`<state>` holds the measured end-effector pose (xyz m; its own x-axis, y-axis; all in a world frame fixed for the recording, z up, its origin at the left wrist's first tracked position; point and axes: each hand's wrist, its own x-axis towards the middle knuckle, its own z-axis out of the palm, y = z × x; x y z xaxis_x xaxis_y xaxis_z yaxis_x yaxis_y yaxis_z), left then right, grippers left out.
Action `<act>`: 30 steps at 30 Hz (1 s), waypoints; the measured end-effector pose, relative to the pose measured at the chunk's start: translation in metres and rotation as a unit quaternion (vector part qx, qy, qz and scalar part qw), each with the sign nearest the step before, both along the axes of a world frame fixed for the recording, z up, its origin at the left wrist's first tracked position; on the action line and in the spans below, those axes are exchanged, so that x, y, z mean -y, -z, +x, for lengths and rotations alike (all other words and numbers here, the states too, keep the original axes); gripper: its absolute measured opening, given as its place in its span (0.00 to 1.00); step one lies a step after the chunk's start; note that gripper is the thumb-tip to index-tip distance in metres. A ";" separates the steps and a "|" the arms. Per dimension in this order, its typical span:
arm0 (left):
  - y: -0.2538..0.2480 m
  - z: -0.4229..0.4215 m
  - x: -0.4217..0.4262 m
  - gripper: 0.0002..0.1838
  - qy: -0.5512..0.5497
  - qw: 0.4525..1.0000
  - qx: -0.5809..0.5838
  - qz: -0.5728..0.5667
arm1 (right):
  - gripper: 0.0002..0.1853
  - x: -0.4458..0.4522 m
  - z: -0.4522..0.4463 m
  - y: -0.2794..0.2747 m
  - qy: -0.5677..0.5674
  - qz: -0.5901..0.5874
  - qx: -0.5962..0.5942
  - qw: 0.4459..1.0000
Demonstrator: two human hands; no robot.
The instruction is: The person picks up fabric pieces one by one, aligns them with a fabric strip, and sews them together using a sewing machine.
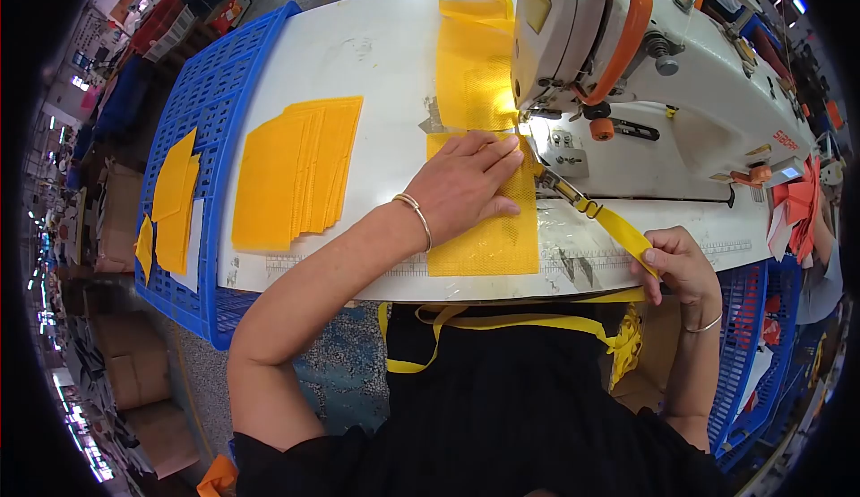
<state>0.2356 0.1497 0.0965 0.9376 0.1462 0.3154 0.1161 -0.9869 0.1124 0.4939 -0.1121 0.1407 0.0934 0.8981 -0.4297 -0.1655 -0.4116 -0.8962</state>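
My left hand (464, 182) lies flat on a yellow mesh fabric panel (484, 246), pressing it to the white table beside the needle area of the sewing machine (663, 67). Its fingertips reach the panel's upper edge near the presser foot. Between thumb and fingers, my right hand (681, 266) grips a yellow binding tape (620, 230). That tape runs up into a metal binder guide (563, 185) next to the needle. Behind the panel, another yellow fabric piece (473, 67) stretches toward the back edge, its far end folded. The needle itself is hard to make out.
A fanned stack of yellow panels (300, 170) rests on the table (376, 67) at left. Beyond it, a blue plastic crate (235, 107) bears more yellow pieces. Yellow tape (528, 323) hangs across my lap. Another blue crate (739, 345) stands at lower right.
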 end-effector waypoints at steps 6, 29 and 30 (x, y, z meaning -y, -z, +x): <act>-0.003 0.007 -0.002 0.33 -0.014 1.000 -0.004 -0.027 | 0.14 0.002 0.002 -0.001 -0.023 0.002 0.012 1.000; 0.007 0.018 0.005 0.24 -0.032 0.995 0.089 0.032 | 0.17 0.032 0.018 0.018 -0.019 0.139 -0.068 0.988; 0.006 0.017 0.006 0.23 -0.036 0.995 0.086 0.043 | 0.17 0.036 0.019 0.016 -0.022 0.136 -0.093 0.986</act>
